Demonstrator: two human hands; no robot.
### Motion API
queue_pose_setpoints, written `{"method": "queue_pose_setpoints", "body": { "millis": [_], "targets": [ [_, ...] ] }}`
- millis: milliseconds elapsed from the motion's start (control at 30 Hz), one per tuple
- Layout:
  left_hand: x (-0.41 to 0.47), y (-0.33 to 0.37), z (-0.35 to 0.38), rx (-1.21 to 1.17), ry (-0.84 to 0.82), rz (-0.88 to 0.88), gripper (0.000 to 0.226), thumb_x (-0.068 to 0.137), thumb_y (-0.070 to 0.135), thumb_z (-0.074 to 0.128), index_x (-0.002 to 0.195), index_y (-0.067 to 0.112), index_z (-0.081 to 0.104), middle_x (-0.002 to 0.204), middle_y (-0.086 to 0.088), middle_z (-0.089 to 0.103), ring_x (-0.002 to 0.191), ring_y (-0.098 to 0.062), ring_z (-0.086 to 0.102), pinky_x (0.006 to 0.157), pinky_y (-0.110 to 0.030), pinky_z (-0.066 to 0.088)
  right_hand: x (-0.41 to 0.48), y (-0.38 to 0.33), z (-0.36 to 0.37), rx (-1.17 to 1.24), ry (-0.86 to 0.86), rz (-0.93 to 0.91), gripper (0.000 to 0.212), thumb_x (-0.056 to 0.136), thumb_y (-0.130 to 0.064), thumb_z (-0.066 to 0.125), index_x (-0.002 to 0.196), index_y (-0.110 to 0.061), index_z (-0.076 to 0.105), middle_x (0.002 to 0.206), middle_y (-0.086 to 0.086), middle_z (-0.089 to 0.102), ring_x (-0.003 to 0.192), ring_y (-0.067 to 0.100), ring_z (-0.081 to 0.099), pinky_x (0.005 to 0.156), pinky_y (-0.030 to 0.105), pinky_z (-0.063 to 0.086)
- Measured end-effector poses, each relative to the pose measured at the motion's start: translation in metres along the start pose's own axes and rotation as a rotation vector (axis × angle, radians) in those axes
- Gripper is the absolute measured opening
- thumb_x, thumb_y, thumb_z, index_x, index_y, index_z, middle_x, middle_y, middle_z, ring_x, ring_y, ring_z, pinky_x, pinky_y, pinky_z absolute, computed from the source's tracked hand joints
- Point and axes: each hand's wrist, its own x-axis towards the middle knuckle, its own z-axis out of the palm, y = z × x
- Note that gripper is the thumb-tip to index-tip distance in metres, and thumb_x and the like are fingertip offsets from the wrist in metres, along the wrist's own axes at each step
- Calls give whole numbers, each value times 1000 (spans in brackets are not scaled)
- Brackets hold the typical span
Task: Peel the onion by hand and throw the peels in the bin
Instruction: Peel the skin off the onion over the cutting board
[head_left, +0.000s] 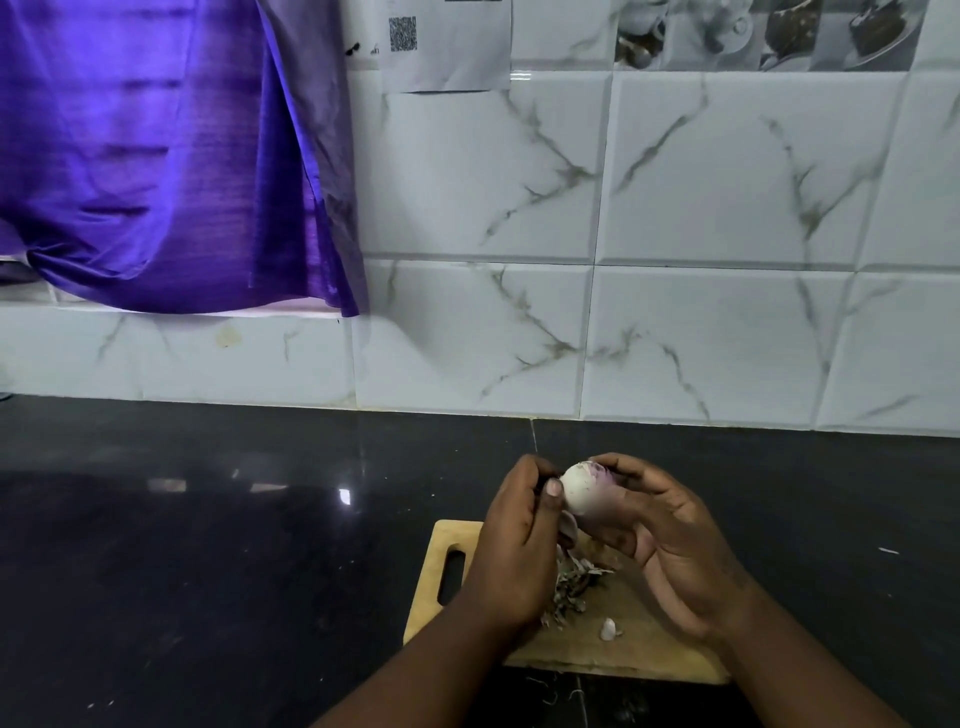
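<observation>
We hold the onion (584, 493) above the cutting board (431, 582), right hand (670, 551) cupping it, left hand (519, 545) pinching its skin. Mostly bare, we judge; loose peels (571, 587) lie on the board, no bin visible.

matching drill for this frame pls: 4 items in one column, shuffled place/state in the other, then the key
Items:
1. onion
2. peels
3. cutting board
4. purple cloth

Places/states:
A. hanging at upper left against the tiled wall
B. lying flat on the dark counter
C. piled loose on the board, under the hands
D. held up between the left hand and the right hand

Pairs: 1-D, 2-C, 3-B, 4-A
</observation>
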Motion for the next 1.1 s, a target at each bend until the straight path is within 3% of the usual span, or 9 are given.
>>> {"method": "queue_pose_setpoints", "body": {
  "millis": [133, 267, 333, 467, 567, 733, 900, 1000, 1100],
  "targets": [
    [0, -2, -2, 67, -2, 28, 25, 112, 34, 38, 102, 21, 56, 95, -2, 61, 87, -24, 62, 77, -53, 55, -1, -1, 1, 9, -11, 4, 34, 82, -13, 69, 115, -6, 72, 116, 25, 72, 91, 30, 75, 76, 43, 65],
    [-2, 2, -4, 202, -8, 96, 22, 112, 31, 37, 97, 22, 51, 92, 9, 54, 82, -9, 53, 69, -26, 45, 0, -2, 0, -36, -34, 10, 37, 78, -22, 79, 112, -8, 75, 116, 27, 72, 93, 31, 75, 74, 41, 64],
    [-2, 3, -4, 249, -2, 101, 20, 112, 27, 38, 98, 21, 51, 92, 8, 54, 82, -9, 53, 68, -28, 45, 0, 0, -1, -61, -57, 13, 60, 63, -36, 93, 113, -9, 74, 119, 26, 72, 98, 34, 74, 78, 45, 64],
    [-1, 2, -4, 269, 15, 54, 21, 113, 26, 38, 97, 21, 51, 90, 6, 54, 81, -10, 52, 69, -37, 46, -2, -2, 2, -1, -73, 17, 21, 81, -11, 73, 99, -15, 81, 106, 18, 76, 88, 27, 77, 70, 38, 65],
    [1, -1, -3, 254, 2, 5, 22, 112, 26, 38, 96, 19, 51, 89, 3, 55, 80, -13, 52, 70, -42, 47, -2, -3, 1, 62, -69, 25, 31, 83, -7, 55, 93, -17, 82, 99, 15, 78, 81, 22, 77, 62, 31, 63],
    [0, -4, -3, 268, -57, 21, 6, 98, 27, 56, 94, 25, 60, 89, 10, 60, 82, -10, 57, 70, -38, 50, -3, -6, 0, 101, -44, 17, 32, 84, -9, 56, 112, -6, 71, 105, 18, 77, 84, 25, 78, 63, 32, 64],
    [4, 0, -8, 144, 80, 20, 25, 96, 22, 42, 84, 28, 63, 88, 7, 62, 84, -9, 60, 71, -30, 49, -1, -5, 0, 33, 7, 16, 32, 86, -11, 60, 116, -7, 70, 112, 23, 75, 88, 26, 76, 68, 36, 64],
    [0, 4, -7, -7, 46, -71, 37, 103, 40, 39, 88, 18, 65, 82, -1, 66, 77, -15, 62, 69, -39, 51, 0, -3, -2, -1, 29, 15, 34, 88, -12, 62, 120, -6, 68, 118, 25, 73, 97, 31, 73, 81, 41, 61],
    [-2, 5, -6, -21, -30, -90, 33, 106, 52, 49, 96, 25, 65, 89, 2, 72, 84, -17, 70, 75, -47, 58, 1, -1, -2, 12, 22, 21, 35, 88, -11, 62, 122, -5, 67, 118, 24, 73, 97, 29, 74, 83, 40, 61]
  ]
}}
